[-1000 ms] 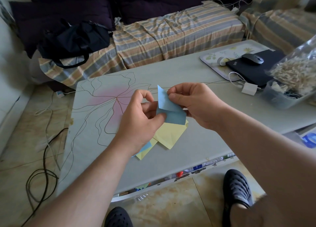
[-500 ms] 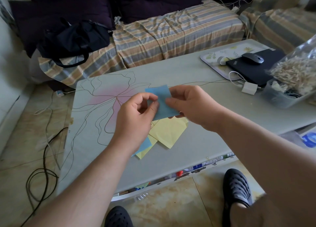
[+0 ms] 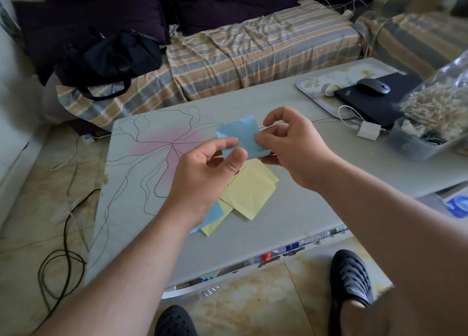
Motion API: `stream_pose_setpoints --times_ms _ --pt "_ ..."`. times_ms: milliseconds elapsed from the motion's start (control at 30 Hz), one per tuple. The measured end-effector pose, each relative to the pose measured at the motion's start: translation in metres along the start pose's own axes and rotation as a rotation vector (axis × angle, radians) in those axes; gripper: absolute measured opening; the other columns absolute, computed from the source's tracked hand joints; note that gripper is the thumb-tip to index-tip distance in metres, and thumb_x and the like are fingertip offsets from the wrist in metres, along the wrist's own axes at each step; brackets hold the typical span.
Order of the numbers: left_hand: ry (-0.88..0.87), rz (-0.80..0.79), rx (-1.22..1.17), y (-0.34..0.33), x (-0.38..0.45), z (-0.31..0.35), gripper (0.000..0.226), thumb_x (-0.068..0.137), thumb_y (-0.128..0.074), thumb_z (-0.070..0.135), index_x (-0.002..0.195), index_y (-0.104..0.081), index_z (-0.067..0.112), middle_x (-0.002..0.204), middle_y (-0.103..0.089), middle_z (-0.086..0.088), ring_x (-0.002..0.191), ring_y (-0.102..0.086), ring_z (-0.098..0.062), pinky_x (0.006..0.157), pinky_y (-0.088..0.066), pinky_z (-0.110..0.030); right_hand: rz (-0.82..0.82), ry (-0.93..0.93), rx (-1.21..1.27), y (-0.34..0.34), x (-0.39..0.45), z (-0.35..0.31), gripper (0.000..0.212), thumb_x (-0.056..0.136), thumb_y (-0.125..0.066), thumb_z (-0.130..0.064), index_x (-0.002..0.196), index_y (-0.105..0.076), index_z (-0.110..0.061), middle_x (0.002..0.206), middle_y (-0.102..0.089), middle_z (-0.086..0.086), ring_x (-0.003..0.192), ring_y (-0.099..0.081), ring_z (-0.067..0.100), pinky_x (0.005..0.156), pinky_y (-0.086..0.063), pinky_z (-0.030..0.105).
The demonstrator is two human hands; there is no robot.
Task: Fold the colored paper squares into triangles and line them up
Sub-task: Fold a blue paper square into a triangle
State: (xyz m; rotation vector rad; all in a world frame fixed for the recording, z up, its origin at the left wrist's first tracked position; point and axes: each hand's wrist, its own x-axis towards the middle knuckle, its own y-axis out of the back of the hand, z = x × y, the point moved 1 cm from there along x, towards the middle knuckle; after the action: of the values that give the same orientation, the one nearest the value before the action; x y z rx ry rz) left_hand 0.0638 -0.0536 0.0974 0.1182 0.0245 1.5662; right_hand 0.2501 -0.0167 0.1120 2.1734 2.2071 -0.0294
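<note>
Scene: a person sits at a low grey table printed with a pink flower drawing, seen from a camera on their head.
Blue square: a blue paper square is held in the air above the table's middle, flat and facing the camera, with faint creases across it.
Right hand: the right hand pinches the square's right edge between thumb and fingertips.
Left hand: the left hand is at the square's lower left corner, thumb and forefinger loosely parted around it; whether they actually grip the paper is hard to tell from this angle.
Waiting stack: a loose stack of yellow and blue squares lies on the table directly under the hands, partly covered by the left hand.
Line of triangles: none is visible on the table yet.
Step in hand: likely bringing one corner of the blue square to the opposite corner.
Doing it well: match the two corners tip to tip before pressing; hold them pinched with one hand, then run the other hand's finger along the diagonal from the middle outward. Laying the paper on the table would give a sharper crease.
</note>
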Motion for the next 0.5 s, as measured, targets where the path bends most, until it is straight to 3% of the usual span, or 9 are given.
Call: stream_pose_setpoints --times_ms 100,133,233,333,433,500 --pt "0.029 0.091 -0.127 -0.008 0.0004 -0.0015 0.018 0.085 -0.085 0.019 0.101 -0.077 0.02 0.09 -0.075 -0.009 0.084 -0.073 -0.028 0.091 -0.063 -0.046 0.016 0.078 -0.063 -0.0025 -0.0014 0.0 0.018 0.093 -0.071 -0.002 0.09 -0.06 -0.017 0.08 -0.064 0.003 0.078 -0.07 0.023 0.074 -0.065 0.044" --pt "0.049 0.107 -0.173 -0.0097 0.0004 -0.0017 0.015 0.087 -0.081 0.011 0.1 -0.076 0.016 0.09 -0.074 -0.008 0.084 -0.072 -0.025 0.086 -0.064 -0.039 0.02 0.096 -0.084 -0.003 -0.0019 -0.0002 0.019 0.093 -0.071 -0.001 0.087 -0.061 -0.017 0.081 -0.065 0.003 0.078 -0.07 0.024 0.074 -0.066 0.045" --pt "0.063 0.145 -0.235 -0.008 0.0015 -0.002 0.001 0.092 -0.076 0.014 0.092 -0.075 0.013 0.084 -0.072 -0.006 0.078 -0.07 -0.022 0.075 -0.062 -0.03 0.006 0.11 -0.105 -0.0036 -0.0036 -0.0007 0.021 0.092 -0.071 0.0 0.083 -0.063 -0.017 0.084 -0.065 0.004 0.076 -0.071 0.022 0.073 -0.066 0.044" --pt "0.03 0.181 -0.147 -0.0043 0.0017 -0.0035 0.011 0.093 -0.077 0.023 0.091 -0.075 0.012 0.079 -0.073 -0.003 0.069 -0.07 -0.02 0.07 -0.063 -0.032 -0.025 0.101 -0.098 -0.0053 -0.0057 -0.0017 0.017 0.095 -0.069 -0.001 0.087 -0.064 -0.016 0.087 -0.063 0.006 0.075 -0.069 0.021 0.072 -0.065 0.04" --pt "-0.023 0.21 -0.032 -0.0032 -0.0002 -0.0018 0.015 0.095 -0.076 0.025 0.092 -0.074 0.01 0.071 -0.071 0.003 0.062 -0.069 -0.016 0.07 -0.064 -0.037 -0.099 0.02 0.014 -0.0085 -0.0084 -0.0042 0.008 0.104 -0.06 -0.016 0.097 -0.063 -0.015 0.089 -0.065 0.005 0.07 -0.068 0.022 0.07 -0.062 0.038" --pt "-0.043 0.226 -0.003 -0.0022 -0.0003 -0.0004 0.014 0.096 -0.075 0.025 0.093 -0.073 0.011 0.073 -0.072 0.002 0.062 -0.069 -0.017 0.07 -0.063 -0.04 -0.17 -0.066 0.104 -0.0077 -0.01 -0.0049 0.013 0.105 -0.059 -0.029 0.105 -0.061 -0.016 0.09 -0.064 0.004 0.07 -0.067 0.025 0.072 -0.059 0.038"
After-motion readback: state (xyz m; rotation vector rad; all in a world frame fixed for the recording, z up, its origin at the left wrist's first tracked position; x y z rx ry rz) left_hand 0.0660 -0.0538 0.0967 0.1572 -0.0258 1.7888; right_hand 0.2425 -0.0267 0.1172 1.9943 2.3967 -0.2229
